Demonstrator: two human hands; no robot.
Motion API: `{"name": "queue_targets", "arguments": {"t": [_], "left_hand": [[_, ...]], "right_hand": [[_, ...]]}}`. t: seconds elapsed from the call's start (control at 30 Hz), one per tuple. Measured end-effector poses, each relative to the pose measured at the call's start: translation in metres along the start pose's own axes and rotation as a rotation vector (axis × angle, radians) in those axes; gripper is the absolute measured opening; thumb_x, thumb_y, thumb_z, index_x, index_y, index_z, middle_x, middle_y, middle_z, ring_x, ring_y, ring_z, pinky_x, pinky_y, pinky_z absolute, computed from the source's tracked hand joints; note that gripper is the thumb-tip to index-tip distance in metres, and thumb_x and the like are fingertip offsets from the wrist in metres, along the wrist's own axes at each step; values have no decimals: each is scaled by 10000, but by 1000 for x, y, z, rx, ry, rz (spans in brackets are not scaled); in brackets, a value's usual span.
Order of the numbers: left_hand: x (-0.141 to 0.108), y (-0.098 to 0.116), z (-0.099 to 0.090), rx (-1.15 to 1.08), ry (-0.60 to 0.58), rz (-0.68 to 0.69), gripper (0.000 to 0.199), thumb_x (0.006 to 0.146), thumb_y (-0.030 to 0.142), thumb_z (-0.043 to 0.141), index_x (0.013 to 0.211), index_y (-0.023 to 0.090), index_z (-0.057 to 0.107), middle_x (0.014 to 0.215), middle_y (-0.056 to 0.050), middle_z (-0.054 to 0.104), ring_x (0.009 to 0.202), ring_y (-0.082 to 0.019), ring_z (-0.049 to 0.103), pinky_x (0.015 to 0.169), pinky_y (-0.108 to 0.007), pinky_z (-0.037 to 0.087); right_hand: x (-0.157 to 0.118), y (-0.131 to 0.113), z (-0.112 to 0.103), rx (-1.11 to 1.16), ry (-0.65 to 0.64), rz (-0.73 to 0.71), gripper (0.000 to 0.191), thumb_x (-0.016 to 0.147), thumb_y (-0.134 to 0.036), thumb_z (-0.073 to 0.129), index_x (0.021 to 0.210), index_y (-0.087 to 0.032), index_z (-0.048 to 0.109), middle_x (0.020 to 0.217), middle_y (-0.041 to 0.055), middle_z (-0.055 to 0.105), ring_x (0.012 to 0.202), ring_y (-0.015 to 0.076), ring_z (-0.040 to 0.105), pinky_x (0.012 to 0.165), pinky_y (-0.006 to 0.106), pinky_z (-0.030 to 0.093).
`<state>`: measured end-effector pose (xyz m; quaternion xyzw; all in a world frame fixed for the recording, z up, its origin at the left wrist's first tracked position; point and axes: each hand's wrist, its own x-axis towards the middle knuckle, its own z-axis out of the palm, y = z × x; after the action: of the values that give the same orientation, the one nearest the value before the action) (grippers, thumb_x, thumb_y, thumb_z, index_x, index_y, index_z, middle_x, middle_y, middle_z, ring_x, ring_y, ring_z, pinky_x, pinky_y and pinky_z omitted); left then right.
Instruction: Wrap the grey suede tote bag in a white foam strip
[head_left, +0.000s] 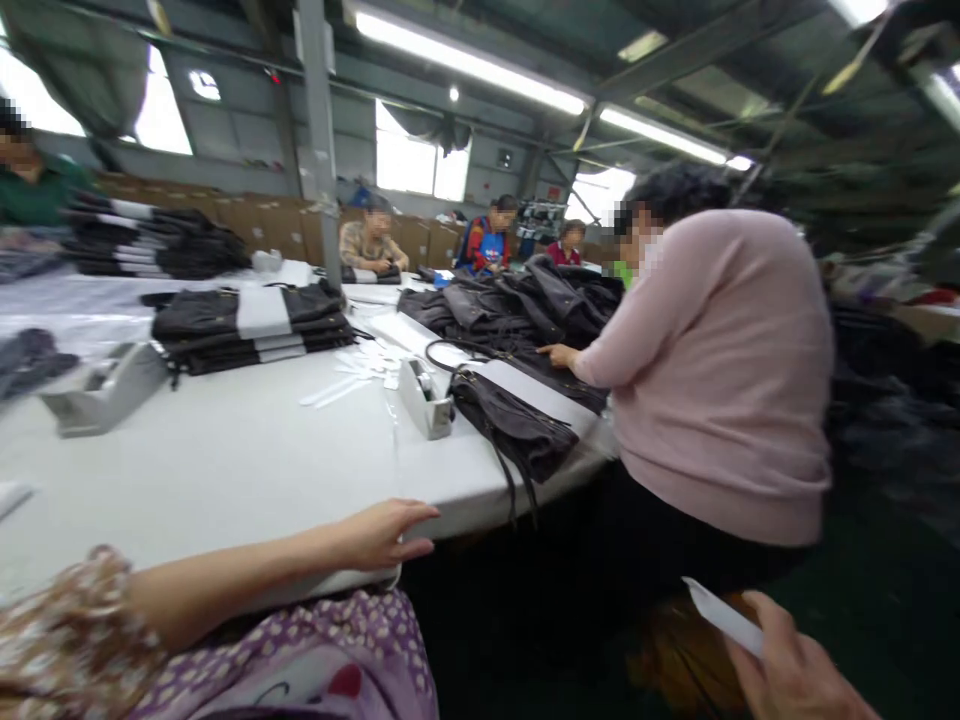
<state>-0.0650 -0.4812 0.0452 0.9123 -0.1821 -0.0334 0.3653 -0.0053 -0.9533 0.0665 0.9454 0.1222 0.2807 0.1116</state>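
My left hand [390, 535] reaches over the near edge of the white table [247, 470], fingers apart and nothing in them. Low at the right, my right hand [799, 665] is closed on a white strip [724, 615], which looks like folded paper; it is held away from the table, over the dark floor. A grey tape dispenser [426, 400] stands beyond my left hand. Beside it lies a folded dark garment [517, 425] with a white band [529, 390] across it and cords hanging over the edge.
A person in a pink top [720, 370] leans over a heap of dark garments [517, 300] at the right. Banded garment stacks [202, 335], loose white strips [364, 365] and another dispenser [105, 390] are on the table. Several people sit farther back.
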Motion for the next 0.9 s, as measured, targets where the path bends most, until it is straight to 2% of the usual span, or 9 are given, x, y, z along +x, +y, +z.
{"name": "queue_targets", "arguments": {"t": [0.07, 0.17, 0.27, 0.33, 0.43, 0.57, 0.7, 0.8, 0.9], "left_hand": [[6, 23, -8, -69, 31, 31, 549, 829, 454, 549, 1318, 206, 508, 1249, -109, 601, 1124, -267, 570, 973, -363, 436], [5, 59, -20, -241, 148, 138, 771, 743, 496, 660, 1399, 191, 393, 1350, -129, 514, 1213, -290, 496, 1031, -390, 381], [-7, 82, -31, -439, 270, 257, 880, 693, 490, 717, 1429, 211, 324, 1403, -118, 455, 1260, -291, 445, 1070, -411, 335], [-16, 85, -36, -541, 345, 244, 806, 723, 498, 692, 1402, 211, 367, 1357, -124, 502, 1226, -286, 482, 1041, -411, 369], [-32, 70, -42, -659, 460, 155, 620, 817, 524, 579, 1339, 216, 451, 1246, -126, 589, 1157, -265, 540, 987, -404, 416], [-56, 30, -49, -826, 604, 81, 633, 804, 561, 578, 1343, 259, 438, 1296, -113, 551, 1191, -267, 510, 1006, -432, 394], [-69, -17, -46, -1116, 720, 17, 757, 761, 672, 544, 1390, 296, 357, 1303, -126, 537, 1127, -273, 564, 901, -429, 470], [-73, -50, -45, -1166, 877, -165, 848, 667, 650, 664, 1371, 260, 395, 1103, -138, 644, 861, -243, 668, 710, -354, 530], [-93, -88, -59, -1068, 1103, -459, 794, 668, 645, 652, 1291, 179, 495, 876, -116, 691, 664, -221, 673, 549, -306, 518]], "right_hand": [[50, -60, -43, 187, 105, -116, 475, 859, -580, 314, 1098, -265, 577, 775, 100, 607, 428, 188, 516, 387, 306, 312], [114, -159, -120, 540, 235, -334, 439, 856, -602, 358, 1063, -276, 568, 737, 66, 615, 498, 193, 575, 427, 286, 377], [165, -248, -189, 826, 169, -544, 390, 830, -547, 486, 1082, -255, 545, 680, 6, 592, 487, 165, 557, 490, 269, 426], [194, -299, -222, 997, 177, -603, 424, 776, -502, 593, 1092, -226, 535, 692, -19, 592, 491, 146, 548, 507, 256, 433], [234, -369, -248, 1281, 203, -629, 467, 734, -439, 667, 1085, -164, 530, 774, -5, 616, 593, 143, 578, 561, 253, 458], [274, -453, -249, 1597, 151, -599, 489, 759, -422, 644, 1107, -114, 492, 860, 29, 635, 692, 150, 592, 644, 284, 489], [291, -528, -229, 1656, 86, -390, 503, 747, -396, 663, 1140, -147, 472, 903, 40, 639, 756, 173, 600, 726, 316, 493], [289, -579, -195, 1630, -66, -353, 512, 804, -459, 603, 1186, -155, 448, 914, 47, 637, 782, 179, 606, 765, 321, 486], [278, -615, -134, 1584, -272, -582, 541, 937, -491, 362, 1341, -132, 326, 1032, 95, 630, 861, 179, 615, 801, 326, 483]]}}
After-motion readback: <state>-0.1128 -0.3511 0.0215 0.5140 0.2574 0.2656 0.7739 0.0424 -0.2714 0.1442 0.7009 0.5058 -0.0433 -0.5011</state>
